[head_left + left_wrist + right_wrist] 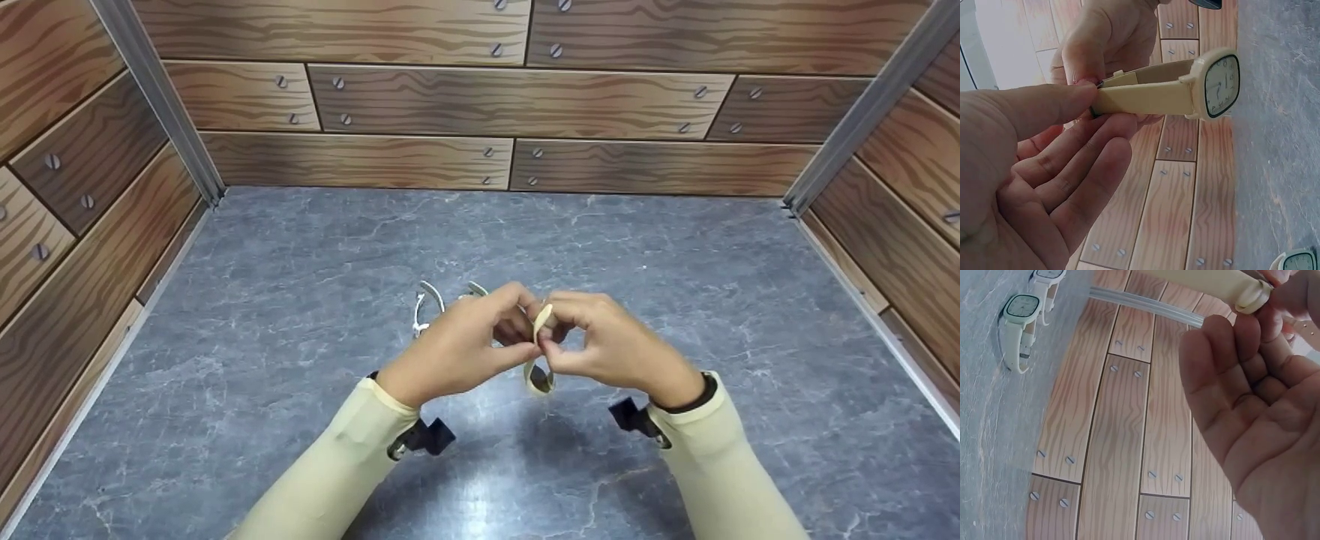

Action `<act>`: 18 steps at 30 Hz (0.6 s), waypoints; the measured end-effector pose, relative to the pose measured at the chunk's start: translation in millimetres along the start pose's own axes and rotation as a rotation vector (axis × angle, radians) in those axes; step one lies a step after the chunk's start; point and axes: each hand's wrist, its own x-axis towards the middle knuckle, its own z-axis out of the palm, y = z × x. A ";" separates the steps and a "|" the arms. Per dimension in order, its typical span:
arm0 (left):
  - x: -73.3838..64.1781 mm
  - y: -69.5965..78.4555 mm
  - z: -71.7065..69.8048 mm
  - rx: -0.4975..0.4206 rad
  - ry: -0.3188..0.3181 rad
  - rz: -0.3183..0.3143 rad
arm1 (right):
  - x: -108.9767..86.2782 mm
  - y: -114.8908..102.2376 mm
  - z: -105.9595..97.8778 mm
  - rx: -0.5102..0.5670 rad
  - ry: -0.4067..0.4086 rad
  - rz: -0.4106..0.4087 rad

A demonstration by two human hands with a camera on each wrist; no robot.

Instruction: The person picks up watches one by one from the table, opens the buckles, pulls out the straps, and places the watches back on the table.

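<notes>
Between both hands hangs a cream wristwatch [1148,100], its strap closed into a loop and its squarish dial facing away from the fingers in the left wrist view. My left hand [465,337] pinches the strap with thumb and fingers close to the buckle, the other fingers spread below. From the opposite side my right hand [611,341] pinches the same strap end beside the strap loop [1255,298]. Fingertips hide most of the buckle. In the head view the watch [540,379] dangles above the table.
Beyond my left hand, a white watch [420,307] and a second watch [477,288], partly hidden by that hand, lie on the grey marbled table [300,247]. Wood-patterned panels [420,101] enclose the table at the back and both sides.
</notes>
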 end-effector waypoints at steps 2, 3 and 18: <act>0.6 -0.2 0.0 -0.033 0.008 -0.012 | 0.2 -0.4 0.1 0.010 0.017 -0.010; 1.0 -0.4 0.0 -0.054 0.013 -0.018 | 0.2 -0.6 0.0 0.015 0.029 -0.013; 2.2 -1.1 -0.2 0.003 0.071 -0.007 | 1.7 0.0 -2.6 0.062 0.088 0.013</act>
